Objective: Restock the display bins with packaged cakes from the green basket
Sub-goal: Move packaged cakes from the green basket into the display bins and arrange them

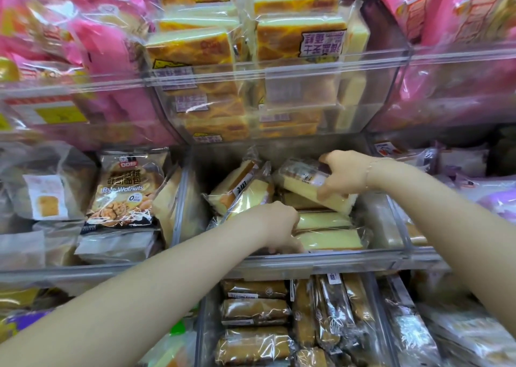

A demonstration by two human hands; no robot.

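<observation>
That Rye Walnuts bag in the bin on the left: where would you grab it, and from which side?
Probably by its top edge, coming from the front and above. The Rye Walnuts bag stands leaning back with its face outward, other packs press against its sides and base, and only the top seam sits free under the upper clear bin.

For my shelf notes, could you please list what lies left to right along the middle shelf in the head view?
Rye Walnuts bag → left hand in the clear bin → yellow cake pack held by the right hand → purple-white packs.
</observation>
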